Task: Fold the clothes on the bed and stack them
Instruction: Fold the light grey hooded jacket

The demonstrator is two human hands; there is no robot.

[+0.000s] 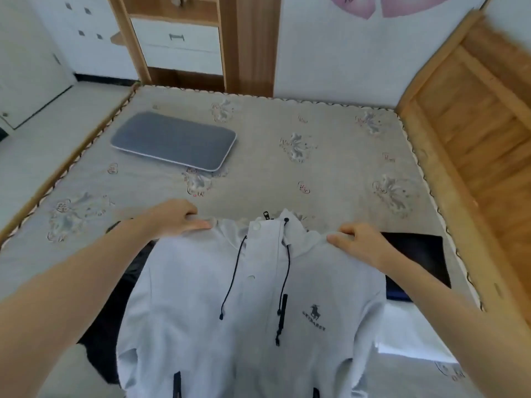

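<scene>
We see a pale grey-white hooded jacket (pixel 258 297) with dark navy drawcords, a dark zip pull and a small navy horse-and-rider logo on its chest. Under it lie black garments (pixel 416 254), one edged in blue, and a white folded piece (pixel 408 331). The bed (pixel 330 182) is covered in beige-grey cloth printed with grey flowers and small pink marks, and on it sits a slate-grey cushion (pixel 172 140) with a white rim.

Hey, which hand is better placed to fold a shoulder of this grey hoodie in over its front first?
Neither clearly: left hand and right hand each pinch a shoulder of the grey hoodie equally.
</scene>
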